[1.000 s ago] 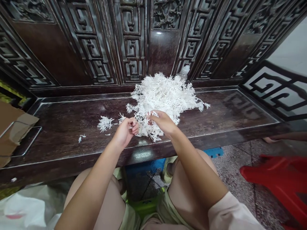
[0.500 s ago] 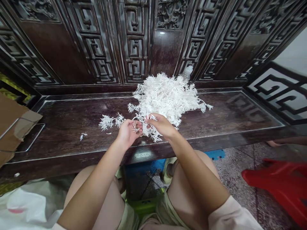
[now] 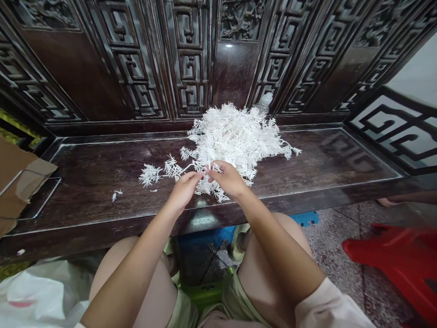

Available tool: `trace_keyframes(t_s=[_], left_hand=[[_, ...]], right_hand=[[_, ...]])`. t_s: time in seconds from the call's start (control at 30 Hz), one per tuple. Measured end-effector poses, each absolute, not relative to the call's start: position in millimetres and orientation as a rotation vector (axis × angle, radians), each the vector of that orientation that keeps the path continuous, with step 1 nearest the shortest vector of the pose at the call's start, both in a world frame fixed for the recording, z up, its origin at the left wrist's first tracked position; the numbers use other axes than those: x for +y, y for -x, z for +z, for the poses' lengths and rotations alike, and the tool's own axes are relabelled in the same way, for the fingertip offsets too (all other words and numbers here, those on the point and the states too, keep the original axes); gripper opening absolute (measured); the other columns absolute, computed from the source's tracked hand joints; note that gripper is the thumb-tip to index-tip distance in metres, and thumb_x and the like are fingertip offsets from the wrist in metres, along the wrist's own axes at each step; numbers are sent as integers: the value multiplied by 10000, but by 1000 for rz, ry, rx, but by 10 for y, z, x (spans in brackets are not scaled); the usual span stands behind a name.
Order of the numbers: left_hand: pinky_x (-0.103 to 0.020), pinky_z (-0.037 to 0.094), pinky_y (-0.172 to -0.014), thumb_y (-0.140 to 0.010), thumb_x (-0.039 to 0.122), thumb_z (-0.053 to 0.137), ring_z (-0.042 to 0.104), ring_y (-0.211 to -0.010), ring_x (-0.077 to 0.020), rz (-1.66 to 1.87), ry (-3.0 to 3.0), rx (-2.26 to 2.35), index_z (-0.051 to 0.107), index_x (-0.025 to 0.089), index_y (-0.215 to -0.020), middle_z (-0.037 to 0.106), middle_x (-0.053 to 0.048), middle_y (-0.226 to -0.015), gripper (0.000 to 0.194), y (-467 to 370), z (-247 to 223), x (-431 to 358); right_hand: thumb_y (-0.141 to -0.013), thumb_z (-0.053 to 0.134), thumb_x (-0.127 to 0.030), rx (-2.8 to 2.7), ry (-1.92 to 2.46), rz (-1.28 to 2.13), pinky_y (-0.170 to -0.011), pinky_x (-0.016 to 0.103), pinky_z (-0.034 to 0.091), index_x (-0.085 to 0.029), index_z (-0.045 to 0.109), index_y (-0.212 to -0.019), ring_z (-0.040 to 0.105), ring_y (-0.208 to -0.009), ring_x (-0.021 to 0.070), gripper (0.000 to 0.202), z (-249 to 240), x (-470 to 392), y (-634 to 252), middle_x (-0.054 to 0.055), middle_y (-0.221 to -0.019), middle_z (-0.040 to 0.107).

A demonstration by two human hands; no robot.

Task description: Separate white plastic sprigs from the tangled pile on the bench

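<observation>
A large heap of white plastic sprigs point(image 3: 235, 132) with needle-like tufts lies on the dark wooden bench point(image 3: 102, 164). At its near edge, my left hand point(image 3: 185, 189) is closed, thumb and fingertips pinched on a white sprig whose stem point(image 3: 187, 168) runs out to the left. Close beside it, almost touching fingertips, my right hand point(image 3: 228, 179) is also closed, with white stems between thumb and fingers. Exactly where the held pieces meet is hidden by the fingers. Left of my hands lie a loose white tuft point(image 3: 149, 175) and small white scraps point(image 3: 116, 195).
A clear bottle point(image 3: 265, 102) stands behind the heap against the carved wooden backrest point(image 3: 235, 68). At the left end are a cardboard piece point(image 3: 20, 177) and a wire frame point(image 3: 48, 200). A red plastic stool point(image 3: 392, 255) stands on the floor at right; a white bag point(image 3: 37, 291) lies lower left.
My left hand has turned over from an open palm with a tuft across its fingers to a pinch near my right fingertips. My right hand has barely moved.
</observation>
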State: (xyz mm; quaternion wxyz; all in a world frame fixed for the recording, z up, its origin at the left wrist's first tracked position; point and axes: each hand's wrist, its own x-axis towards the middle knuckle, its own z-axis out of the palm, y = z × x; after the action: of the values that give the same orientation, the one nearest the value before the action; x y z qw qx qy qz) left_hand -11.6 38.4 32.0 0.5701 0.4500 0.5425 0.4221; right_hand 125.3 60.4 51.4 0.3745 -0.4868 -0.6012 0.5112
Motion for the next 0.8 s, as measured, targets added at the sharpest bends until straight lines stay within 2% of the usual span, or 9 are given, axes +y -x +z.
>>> trace_keyframes(t_s=[0.17,0.3,0.43,0.5,0.67,0.8], left_hand=[[-226,273,-515,-687,462,563,387,-515,-104,971,-1184,1271,604,173,-728,441,38,-494,295,104,373,357],[-226,267,-537,-735,425,525,376,-532,-102,968,-1250,1306,602,174,-724,448,36,-528,262,125,412,338],[-229,266,-542,-753,399,510,376,-535,-110,966,-1269,1345,605,171,-729,441,34,-525,248,135,449,330],[-228,266,-539,-749,392,514,380,-533,-115,981,-1258,1344,608,172,-752,442,35,-519,240,135,457,336],[-226,300,-565,-744,384,517,434,-585,-124,993,-1311,1364,612,163,-758,540,12,-613,241,163,470,368],[-231,313,-582,-771,365,480,463,-612,-138,961,-1523,1455,615,169,-755,583,-3,-670,238,196,492,374]], right_hand=[[-711,499,-264,-1546,1228,1295,-656,253,417,-176,527,-717,534,-575,87,92,508,602,-1260,-17,-727,546],[-705,528,-298,-1513,1261,1362,-649,257,414,-179,523,-713,567,-595,98,120,509,588,-1265,-12,-769,565],[-666,600,-376,-1514,1316,1455,-616,278,429,-172,553,-739,587,-633,153,222,511,584,-1279,14,-654,582],[-661,614,-379,-1497,1284,1500,-629,289,440,-163,567,-747,589,-653,161,237,522,588,-1292,33,-661,598],[-676,605,-341,-1473,1206,1497,-692,305,445,-174,563,-756,604,-702,162,190,511,601,-1305,39,-729,620],[-704,556,-333,-1460,1255,1443,-683,300,437,-177,554,-751,605,-692,154,163,473,596,-1269,25,-720,612]])
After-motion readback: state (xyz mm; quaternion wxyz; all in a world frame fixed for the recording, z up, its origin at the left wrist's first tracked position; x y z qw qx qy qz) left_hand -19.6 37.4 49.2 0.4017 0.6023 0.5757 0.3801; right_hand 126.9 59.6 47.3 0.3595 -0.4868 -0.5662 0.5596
